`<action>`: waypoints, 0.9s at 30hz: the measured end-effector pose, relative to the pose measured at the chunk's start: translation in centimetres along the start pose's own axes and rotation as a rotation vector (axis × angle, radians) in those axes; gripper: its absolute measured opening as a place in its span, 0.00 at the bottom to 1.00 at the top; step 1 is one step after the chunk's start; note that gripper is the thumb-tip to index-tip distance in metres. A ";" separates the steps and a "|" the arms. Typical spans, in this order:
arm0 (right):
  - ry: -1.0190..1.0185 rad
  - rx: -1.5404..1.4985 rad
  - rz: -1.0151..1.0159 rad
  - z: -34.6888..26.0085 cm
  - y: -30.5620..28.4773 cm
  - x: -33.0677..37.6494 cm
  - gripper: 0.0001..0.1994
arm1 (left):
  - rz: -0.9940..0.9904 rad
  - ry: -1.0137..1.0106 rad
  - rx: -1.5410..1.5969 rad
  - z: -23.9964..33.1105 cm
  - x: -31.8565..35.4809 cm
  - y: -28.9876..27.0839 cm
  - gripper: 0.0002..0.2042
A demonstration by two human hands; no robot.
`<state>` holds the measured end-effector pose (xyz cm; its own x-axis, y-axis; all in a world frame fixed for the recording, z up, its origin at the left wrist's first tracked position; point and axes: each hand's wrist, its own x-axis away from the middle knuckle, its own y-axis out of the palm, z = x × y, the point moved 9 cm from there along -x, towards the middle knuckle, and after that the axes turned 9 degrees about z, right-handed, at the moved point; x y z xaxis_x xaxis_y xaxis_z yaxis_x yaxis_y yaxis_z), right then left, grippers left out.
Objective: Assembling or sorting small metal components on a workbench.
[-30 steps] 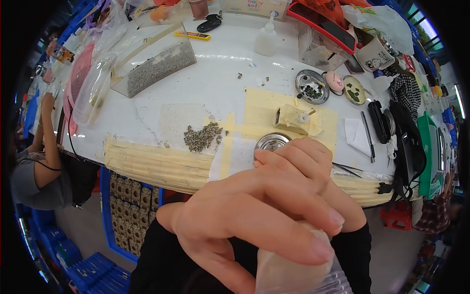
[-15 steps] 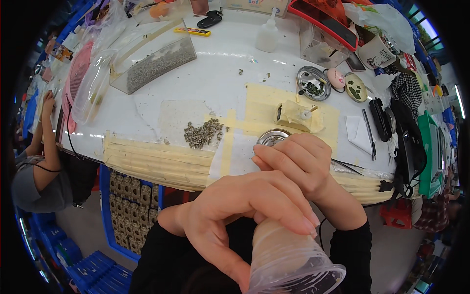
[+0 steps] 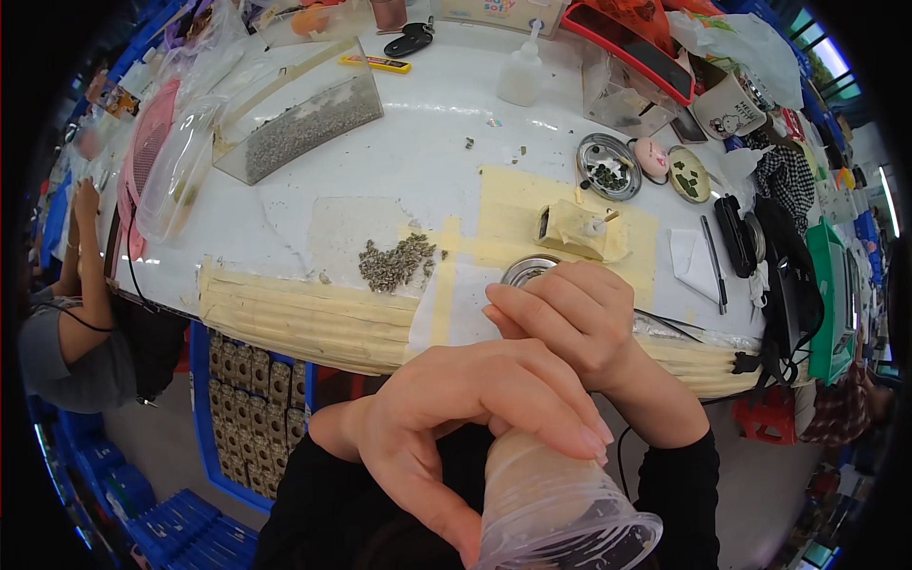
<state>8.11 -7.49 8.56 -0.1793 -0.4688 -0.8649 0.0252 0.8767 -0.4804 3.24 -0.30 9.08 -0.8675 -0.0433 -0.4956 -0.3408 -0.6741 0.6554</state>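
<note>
Plastic cup (image 3: 560,513), clear and ribbed, is sitting low in the view, close under the camera and well off the worktop (image 3: 427,171), its mouth tipped toward the person. Over the last second it has been coming further into sight: earlier the fingers hid most of it, and now its flared rim is showing whole. The left hand (image 3: 475,418) is curling closed around the cup's narrow end, and the right hand (image 3: 570,318) is folding shut just above it, fingers bunched at the cup's base; whether it is pinching anything small I cannot tell. Both hands are drawing back from the heap of small grey-green pieces (image 3: 397,263) and the round metal tin (image 3: 528,270), so the handling looks centred on the cup rather than the heap
</note>
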 end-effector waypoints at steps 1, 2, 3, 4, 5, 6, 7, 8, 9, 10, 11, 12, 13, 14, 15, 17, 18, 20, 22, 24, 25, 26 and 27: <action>-0.002 0.002 -0.003 0.0 0.0 0.0 0.11 | 0.012 0.001 -0.001 0.0 0.0 0.0 0.34; -0.004 0.004 -0.006 -0.1 0.1 -0.1 0.11 | 0.024 0.002 -0.002 0.1 0.0 -0.1 0.34; -0.005 0.006 -0.009 -0.1 0.1 -0.1 0.11 | 0.041 0.006 0.001 0.1 0.1 -0.1 0.34; -0.004 0.003 -0.012 -0.1 0.2 -0.1 0.11 | 0.058 0.010 0.004 0.1 0.2 -0.1 0.34; -0.004 0.000 -0.015 -0.1 0.2 -0.1 0.11 | 0.076 0.015 0.007 0.1 0.2 -0.1 0.34; -0.003 -0.003 -0.018 -0.1 0.3 -0.1 0.11 | 0.060 0.017 0.011 0.2 0.1 0.0 0.34; -0.004 -0.004 -0.024 -0.2 0.4 -0.1 0.11 | 0.044 0.019 0.015 0.2 0.0 0.0 0.34; -0.005 -0.005 -0.029 -0.2 0.4 0.0 0.11 | 0.028 0.020 0.019 0.2 -0.1 0.0 0.34; -0.005 -0.005 -0.035 -0.2 0.5 0.1 0.11 | 0.003 0.035 0.002 0.2 -0.2 0.1 0.34; -0.002 0.000 -0.066 -0.2 0.9 0.2 0.11 | -0.022 0.050 -0.015 0.3 -0.4 0.1 0.34; 0.002 0.004 -0.095 -0.1 1.2 0.3 0.11 | -0.037 0.050 -0.026 0.3 -0.4 0.3 0.34; 0.006 0.008 -0.124 -0.1 1.6 0.3 0.12 | -0.052 0.052 -0.037 0.3 -0.4 0.4 0.34; 0.011 0.014 -0.154 -0.1 2.1 0.3 0.13 | -0.059 0.040 -0.039 0.3 -0.4 0.5 0.34; 0.017 0.024 -0.183 -0.1 2.6 0.2 0.13 | -0.070 0.031 -0.038 0.2 -0.4 0.6 0.34; 0.022 0.035 -0.212 -0.2 3.2 0.1 0.14 | -0.080 0.020 -0.037 0.1 -0.4 0.6 0.35; 0.028 0.096 -0.260 -0.4 4.2 -0.3 0.15 | -0.090 0.009 -0.021 0.0 -0.3 0.6 0.34; 0.031 0.126 -0.285 -0.4 4.7 -0.4 0.15 | -0.086 0.006 -0.008 0.0 -0.2 0.5 0.34; 0.049 0.132 -0.341 -0.3 5.8 -0.3 0.13 | -0.052 0.007 0.040 -0.1 0.1 0.3 0.34; 0.047 0.136 -0.389 -0.2 6.8 0.0 0.11 | -0.055 0.006 0.040 0.0 0.1 0.4 0.34; 0.029 0.141 -0.426 -0.1 7.7 0.6 0.09 | -0.065 0.005 0.021 0.2 0.0 0.3 0.34; 0.034 0.138 -0.433 0.0 7.8 0.8 0.09 | -0.074 0.006 0.001 0.3 -0.1 0.4 0.34; 0.038 0.133 -0.442 -0.1 8.0 1.1 0.09 | -0.068 0.010 -0.005 0.4 -0.1 0.3 0.34; 0.041 0.127 -0.450 -0.1 8.2 1.2 0.09 | -0.064 0.017 -0.012 0.4 -0.1 0.2 0.34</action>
<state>8.03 -0.87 3.60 -0.2390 -0.7925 -0.5610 0.0557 0.5656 -0.8228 3.11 -0.09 9.49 -0.8377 -0.0118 -0.5460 -0.3913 -0.6843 0.6153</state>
